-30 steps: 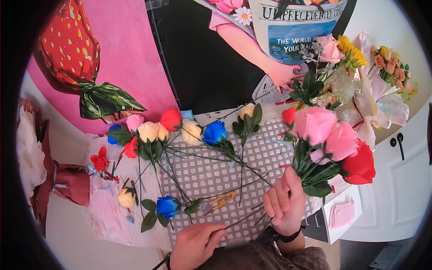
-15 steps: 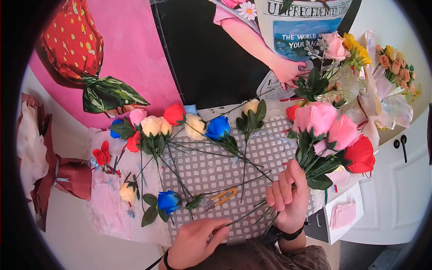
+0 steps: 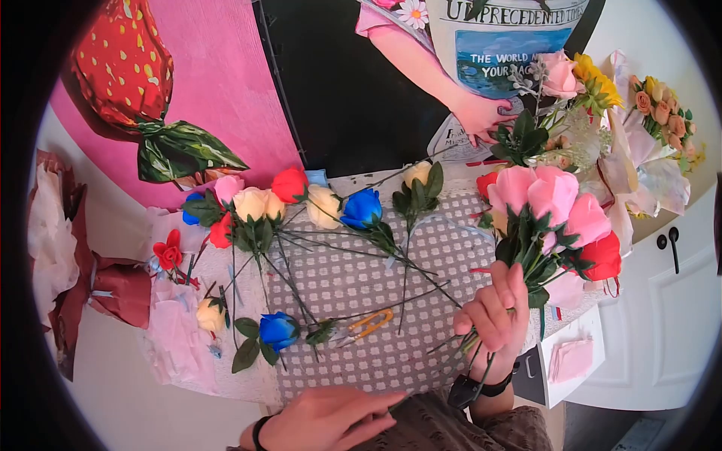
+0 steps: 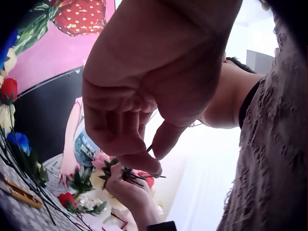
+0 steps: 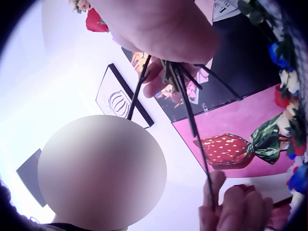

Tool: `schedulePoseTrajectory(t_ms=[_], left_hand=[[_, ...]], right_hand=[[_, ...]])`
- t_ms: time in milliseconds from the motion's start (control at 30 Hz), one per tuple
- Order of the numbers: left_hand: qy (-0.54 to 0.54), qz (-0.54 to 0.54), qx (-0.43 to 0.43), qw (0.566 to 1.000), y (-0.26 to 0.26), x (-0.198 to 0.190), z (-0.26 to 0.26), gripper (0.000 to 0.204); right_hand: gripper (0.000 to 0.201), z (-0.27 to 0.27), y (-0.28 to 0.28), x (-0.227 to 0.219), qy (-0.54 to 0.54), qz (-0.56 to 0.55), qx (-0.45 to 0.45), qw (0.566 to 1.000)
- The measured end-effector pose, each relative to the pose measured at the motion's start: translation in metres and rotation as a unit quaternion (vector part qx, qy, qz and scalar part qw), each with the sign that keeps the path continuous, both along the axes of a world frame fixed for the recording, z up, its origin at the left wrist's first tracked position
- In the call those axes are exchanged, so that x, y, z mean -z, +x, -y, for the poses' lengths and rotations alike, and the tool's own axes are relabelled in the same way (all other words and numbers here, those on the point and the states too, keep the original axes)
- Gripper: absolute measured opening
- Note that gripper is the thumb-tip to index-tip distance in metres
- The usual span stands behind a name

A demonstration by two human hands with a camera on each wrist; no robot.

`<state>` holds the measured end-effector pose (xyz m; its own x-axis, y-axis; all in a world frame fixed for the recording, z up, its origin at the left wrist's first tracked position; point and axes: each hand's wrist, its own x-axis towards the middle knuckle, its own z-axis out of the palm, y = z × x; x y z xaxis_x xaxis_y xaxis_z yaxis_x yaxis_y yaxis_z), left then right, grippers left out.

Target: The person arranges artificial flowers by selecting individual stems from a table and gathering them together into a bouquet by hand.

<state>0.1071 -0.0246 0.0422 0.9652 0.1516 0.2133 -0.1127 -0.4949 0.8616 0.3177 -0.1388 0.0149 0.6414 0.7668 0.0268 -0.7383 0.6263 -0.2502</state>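
My right hand (image 3: 492,308) grips a bunch of artificial roses (image 3: 553,192) by their stems, at the right of the head view. Its heads are pink with one red, and dark green leaves sit under them. Below the fist the cut ends of the stems (image 5: 185,101) spread out in the right wrist view. One longer stem (image 5: 201,149) runs from this bunch to my left hand (image 5: 236,211), which pinches it between thumb and finger. In the head view the left hand is low, close to the brown clothing.
On the checked cloth (image 3: 421,289) lie loose blue, cream and red roses with crossing stems, and orange-handled snips (image 3: 368,325). Red wrapping paper (image 3: 116,289) is at the left. Wrapped bouquets (image 3: 602,150) stand at the back right, beside a painting (image 3: 338,83).
My left hand has moved down towards the body. The right hand has turned the bunch, so its heads face more upward and the stem ends hang lower over the wrist.
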Motion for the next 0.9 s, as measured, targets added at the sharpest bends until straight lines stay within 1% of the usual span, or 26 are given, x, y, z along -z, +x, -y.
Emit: schedulePoseTrajectory(t_ms=[33,100,133,167,233,267,300,333,367,433,467,500,567,600,633,667,700,733,767,800,833,867,900], left_hand=[[-0.002,0.002,0.001,1.000,-0.001,-0.004,-0.001,0.037],[0.073,-0.005,0.069,0.995,-0.001,-0.017,-0.005,0.046],[0.053,-0.012,0.089,0.995,0.001,-0.020,-0.007,0.050],[0.052,-0.007,0.089,0.995,0.002,-0.021,-0.008,0.050],[0.004,-0.028,0.131,0.991,0.005,-0.022,-0.012,0.049],[0.006,-0.024,0.134,0.991,0.007,-0.022,-0.013,0.049],[0.055,-0.037,0.130,0.989,0.009,-0.022,-0.014,0.049],[0.105,-0.049,0.126,0.985,0.012,-0.023,-0.015,0.049],[0.108,-0.044,0.132,0.984,0.016,-0.026,-0.017,0.049],[0.237,-0.071,0.105,0.963,0.028,-0.036,-0.022,0.040],[0.239,-0.065,0.099,0.964,0.030,-0.035,-0.029,0.049],[0.245,-0.058,0.103,0.962,0.035,-0.037,-0.032,0.049],[0.195,-0.021,0.055,0.979,0.044,-0.042,-0.038,0.039],[0.177,-0.007,0.069,0.982,0.050,-0.040,-0.043,0.051],[0.179,-0.001,0.070,0.981,0.056,-0.040,-0.045,0.051],[0.149,0.007,0.067,0.987,0.065,-0.043,-0.046,0.055],[0.118,0.015,0.063,0.991,0.074,-0.048,-0.045,0.059],[0.118,0.020,0.062,0.991,0.082,-0.055,-0.044,0.059],[0.070,0.029,0.060,0.995,0.091,-0.063,-0.042,0.064],[0.022,0.037,0.058,0.997,0.098,-0.070,-0.041,0.069],[0.024,0.043,0.056,0.997,0.104,-0.073,-0.040,0.069],[0.001,0.089,0.085,0.992,0.112,-0.073,-0.039,0.074],[-0.019,0.136,0.115,0.984,0.117,-0.076,-0.040,0.079]], right_hand=[[0.038,0.001,0.000,-0.001,-0.002,0.002,0.001,1.000],[0.040,0.004,0.000,-0.005,0.059,-0.052,-0.015,0.997],[0.040,0.006,0.000,-0.005,0.057,-0.047,-0.015,0.997],[0.040,0.008,0.000,-0.004,0.061,-0.043,-0.022,0.997],[0.040,0.012,0.000,-0.006,0.067,-0.034,-0.026,0.997],[0.039,0.014,0.000,-0.008,0.053,0.022,-0.043,0.997],[0.038,0.016,0.000,-0.010,0.038,0.078,-0.059,0.994],[0.037,0.017,0.001,-0.007,0.036,0.100,-0.050,0.993],[0.037,0.020,0.002,-0.005,0.036,0.105,-0.045,0.993],[0.035,0.029,0.009,-0.005,-0.016,0.249,-0.042,0.967],[0.032,0.032,0.013,-0.007,-0.014,0.280,-0.049,0.959],[0.032,0.036,0.019,-0.011,-0.011,0.287,-0.042,0.957],[0.029,0.044,0.030,-0.018,-0.011,0.389,-0.100,0.916],[0.025,0.047,0.032,-0.021,0.020,0.363,-0.124,0.923],[0.025,0.049,0.036,-0.020,0.019,0.369,-0.121,0.921],[0.027,0.050,0.044,-0.016,0.096,0.343,-0.217,0.909],[0.030,0.051,0.049,-0.016,0.170,0.310,-0.311,0.882],[0.026,0.048,0.050,-0.023,0.185,0.310,-0.354,0.863],[0.026,0.045,0.048,-0.030,0.183,0.315,-0.356,0.861],[0.027,0.042,0.044,-0.038,0.173,0.344,-0.366,0.847],[0.029,0.040,0.043,-0.044,0.163,0.374,-0.376,0.832],[0.029,0.040,0.043,-0.043,0.162,0.378,-0.379,0.829],[0.028,0.039,0.043,-0.043,0.133,0.392,-0.372,0.830]])
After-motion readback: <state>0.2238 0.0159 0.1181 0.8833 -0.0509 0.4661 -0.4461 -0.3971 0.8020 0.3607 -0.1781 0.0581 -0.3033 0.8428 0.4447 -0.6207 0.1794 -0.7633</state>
